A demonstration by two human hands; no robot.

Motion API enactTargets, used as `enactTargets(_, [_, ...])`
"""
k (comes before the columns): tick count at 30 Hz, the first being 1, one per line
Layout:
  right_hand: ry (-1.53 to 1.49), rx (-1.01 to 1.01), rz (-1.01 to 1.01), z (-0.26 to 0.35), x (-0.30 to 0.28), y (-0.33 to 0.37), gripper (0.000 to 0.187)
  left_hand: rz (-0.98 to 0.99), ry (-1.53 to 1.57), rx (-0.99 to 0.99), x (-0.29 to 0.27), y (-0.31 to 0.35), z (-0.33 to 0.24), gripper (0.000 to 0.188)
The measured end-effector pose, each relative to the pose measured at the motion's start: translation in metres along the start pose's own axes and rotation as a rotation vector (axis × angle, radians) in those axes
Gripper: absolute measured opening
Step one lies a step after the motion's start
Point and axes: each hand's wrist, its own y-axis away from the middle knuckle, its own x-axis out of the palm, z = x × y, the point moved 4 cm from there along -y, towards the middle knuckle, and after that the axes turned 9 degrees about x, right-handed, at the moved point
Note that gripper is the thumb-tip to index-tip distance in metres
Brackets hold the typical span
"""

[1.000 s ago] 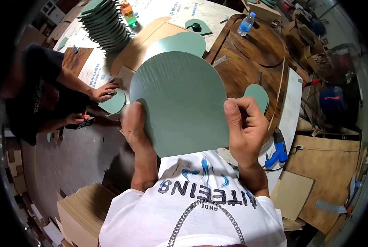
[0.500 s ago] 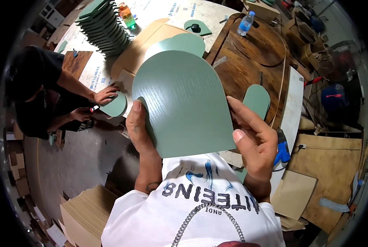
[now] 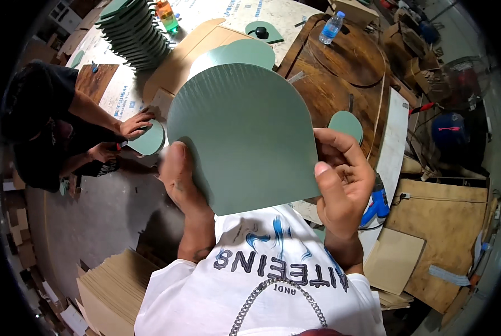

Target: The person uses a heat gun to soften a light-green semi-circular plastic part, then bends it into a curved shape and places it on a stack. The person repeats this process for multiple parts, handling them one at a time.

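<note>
A green arch-shaped panel (image 3: 244, 140), round at the top and straight along its lower edge, is held up in front of my chest. My left hand (image 3: 178, 173) grips its left edge, thumb on the face and the other fingers mostly hidden. At the opposite edge, my right hand (image 3: 345, 179) holds the panel between a thumb and bent fingers. Behind it, more green panels (image 3: 236, 53) lie on a brown cardboard sheet (image 3: 178, 61). A smaller rounded green piece (image 3: 347, 127) rests on the dark wooden board just beyond my right hand.
At left a co-worker's hand (image 3: 137, 124) presses on another green piece (image 3: 148, 140). A tall stack of green pieces (image 3: 133, 36) stands far left, near an orange-green bottle (image 3: 166, 17). A water bottle (image 3: 331, 28) stands on the dark wooden board (image 3: 340, 67). A blue power tool (image 3: 377, 204) sits right.
The panel has tilted, dulling the shine across its face, and shifted slightly left with my hands. The whole view has drifted a little. The co-worker's hand stays on the small green piece.
</note>
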Motion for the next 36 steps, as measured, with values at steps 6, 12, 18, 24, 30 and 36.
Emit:
enactTargets(6, [-0.056,0.008,0.049,0.0,0.002,0.001,0.037,0.088,0.153,-0.148,-0.004,-0.001,0.004,0.05])
enactTargets(12, [-0.176,0.061,-0.018,-0.014,-0.005,-0.008,0.05,-0.115,0.09,-0.146,0.001,-0.006,0.005,0.038])
enactTargets(18, [-0.268,0.057,-0.08,-0.035,-0.014,-0.009,0.052,0.34,0.555,-0.32,0.014,-0.007,0.003,0.049])
enactTargets(24, [-0.173,-0.03,-0.171,-0.031,-0.021,-0.007,0.042,0.508,0.536,-0.327,0.013,0.0,0.008,0.051])
enactTargets(30, [-0.167,-0.033,-0.191,-0.032,-0.023,-0.007,0.039,0.517,0.514,-0.32,0.007,0.003,0.013,0.047])
enactTargets(36, [-0.184,-0.038,-0.248,-0.034,-0.025,-0.007,0.039,0.567,0.578,-0.298,0.006,0.004,0.019,0.045])
